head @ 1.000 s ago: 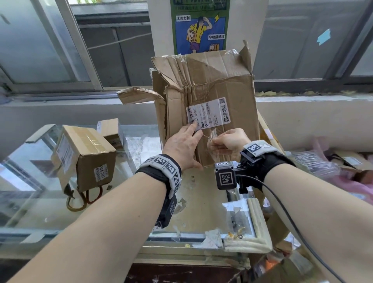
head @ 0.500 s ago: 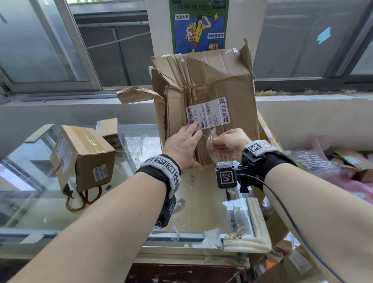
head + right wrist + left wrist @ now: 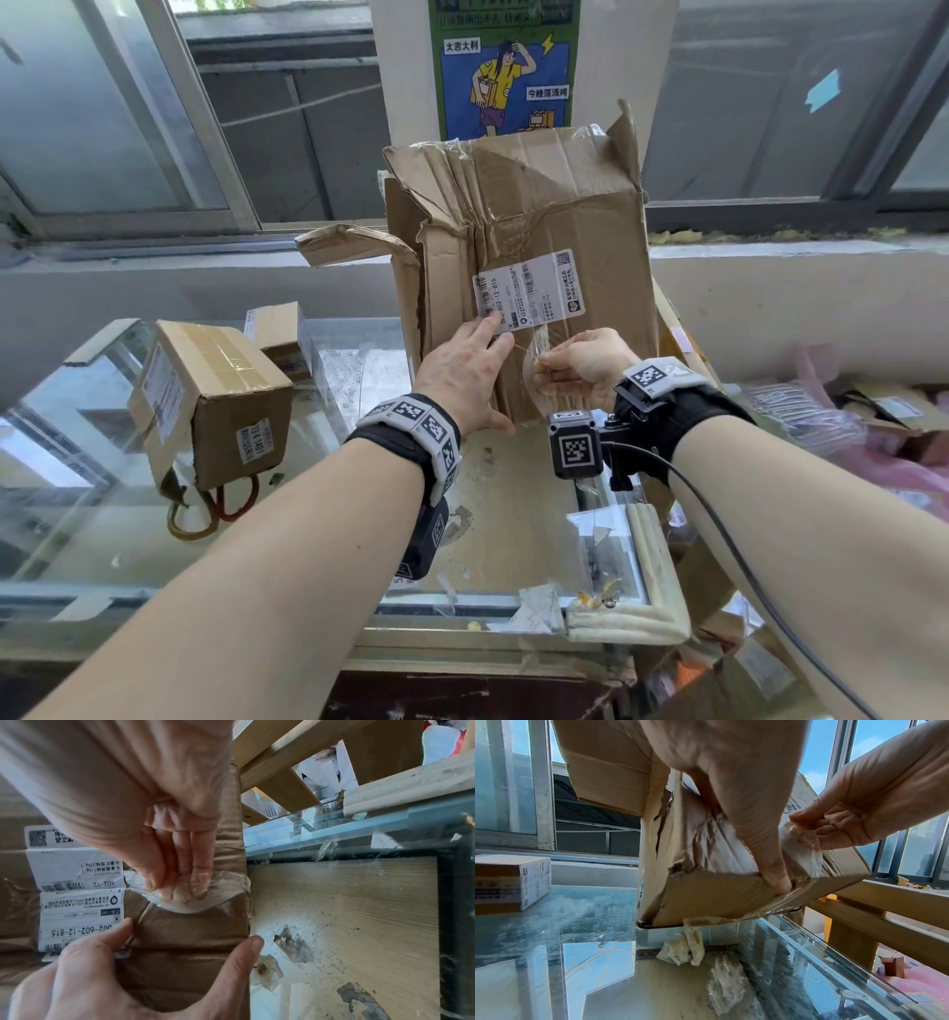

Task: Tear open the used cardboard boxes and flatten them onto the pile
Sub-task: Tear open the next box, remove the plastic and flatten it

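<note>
The left hand (image 3: 464,377), fingers straight, braces the box (image 3: 518,267) upright at the table's (image 3: 102,462) far edge; just right, the right hand (image 3: 585,362) pinches its tape (image 3: 800,841).

A glass tabletop (image 3: 354,360) lay under a window (image 3: 102,103), its surface dusty and stuck with crumpled tape scraps (image 3: 682,947). A poster (image 3: 506,67) of a cartoon figure carrying a box hung on the pillar beyond the tabletop. At the tabletop's right edge ran a pale strip of trim (image 3: 662,565), and past it lay pink plastic wrapping (image 3: 914,462). A wooden frame (image 3: 875,914) stood just beside that same edge.
</note>
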`<state>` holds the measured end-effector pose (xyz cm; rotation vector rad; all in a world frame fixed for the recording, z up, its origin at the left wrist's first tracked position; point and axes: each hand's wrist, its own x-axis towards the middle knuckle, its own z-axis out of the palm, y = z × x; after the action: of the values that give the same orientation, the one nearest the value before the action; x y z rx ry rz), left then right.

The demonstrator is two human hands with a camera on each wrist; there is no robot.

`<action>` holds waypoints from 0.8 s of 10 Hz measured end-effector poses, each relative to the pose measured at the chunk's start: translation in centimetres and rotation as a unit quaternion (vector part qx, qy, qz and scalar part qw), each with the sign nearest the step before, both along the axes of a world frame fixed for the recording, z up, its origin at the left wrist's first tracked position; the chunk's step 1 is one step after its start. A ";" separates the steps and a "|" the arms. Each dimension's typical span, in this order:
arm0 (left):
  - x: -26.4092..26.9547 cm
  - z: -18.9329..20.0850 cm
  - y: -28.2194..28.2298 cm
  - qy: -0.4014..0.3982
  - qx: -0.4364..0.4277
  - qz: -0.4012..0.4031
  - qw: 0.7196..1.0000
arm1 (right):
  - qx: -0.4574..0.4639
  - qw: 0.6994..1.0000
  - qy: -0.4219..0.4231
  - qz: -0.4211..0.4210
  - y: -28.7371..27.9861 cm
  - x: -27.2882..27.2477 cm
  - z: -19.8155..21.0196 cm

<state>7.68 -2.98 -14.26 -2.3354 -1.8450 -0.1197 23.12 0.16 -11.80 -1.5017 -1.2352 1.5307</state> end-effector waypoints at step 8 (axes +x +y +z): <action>-0.1 -0.4 0.1 0.003 0.005 0.001 1.000 | 0.004 1.000 0.013 0.001 -0.3 -0.1 -0.1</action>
<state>7.56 -2.91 -14.67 -2.3242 -1.8398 -0.1231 23.00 -0.17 -11.94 -1.4724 -1.2259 1.5403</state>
